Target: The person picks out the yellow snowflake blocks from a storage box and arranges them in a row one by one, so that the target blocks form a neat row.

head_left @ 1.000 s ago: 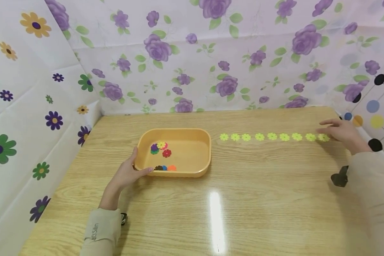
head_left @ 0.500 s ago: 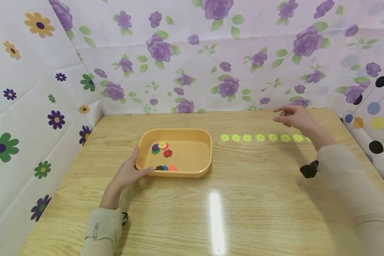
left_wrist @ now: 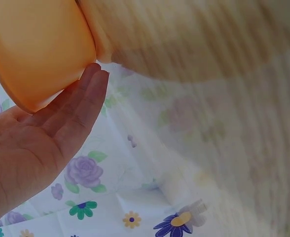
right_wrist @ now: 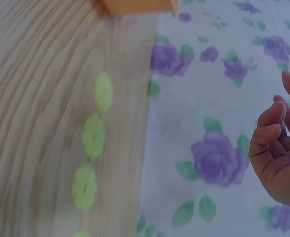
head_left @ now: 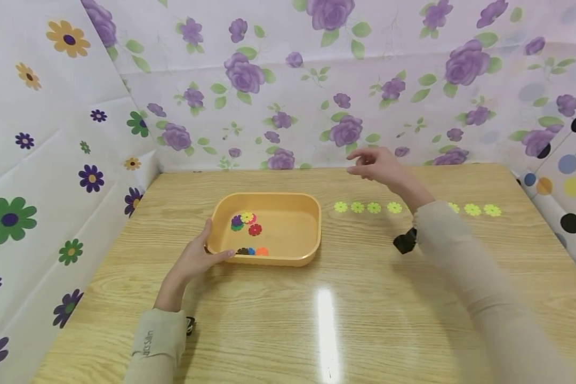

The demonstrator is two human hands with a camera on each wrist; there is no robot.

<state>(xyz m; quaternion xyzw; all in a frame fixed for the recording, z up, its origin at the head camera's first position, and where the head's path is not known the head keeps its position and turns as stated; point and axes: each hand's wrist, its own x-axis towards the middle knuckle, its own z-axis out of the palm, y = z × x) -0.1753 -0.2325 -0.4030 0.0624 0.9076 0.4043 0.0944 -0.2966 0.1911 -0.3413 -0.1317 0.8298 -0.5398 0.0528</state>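
Note:
My left hand (head_left: pixel 192 260) grips the left front corner of an orange plastic tub (head_left: pixel 288 229), thumb over the rim and fingers along the outside wall. In the left wrist view the fingers (left_wrist: pixel 76 106) lie against the tub's wall (left_wrist: pixel 41 49). Several notched snowflake discs lie inside the tub, among them a red disc (head_left: pixel 255 229), a yellow disc (head_left: pixel 247 217) and an orange disc (head_left: pixel 262 252). Right of the tub runs a row of yellow-green snowflake discs (head_left: pixel 374 208), partly hidden by my right arm. My right hand (head_left: pixel 379 169) hangs above the row, fingers loosely bent, holding nothing visible.
The wooden table (head_left: pixel 264 320) carries everything. A flowered sheet (head_left: pixel 288 106) stands along its back edge, with another flowered sheet (head_left: pixel 53 133) at the left. A dotted covering (head_left: pixel 571 186) borders the right side. Black wrist devices, such as the right one (head_left: pixel 405 241), hang at both cuffs.
My right hand has lifted from the row's right end and travelled left above the discs towards the tub. The left hand and tub stay in place; the head view has shifted slightly.

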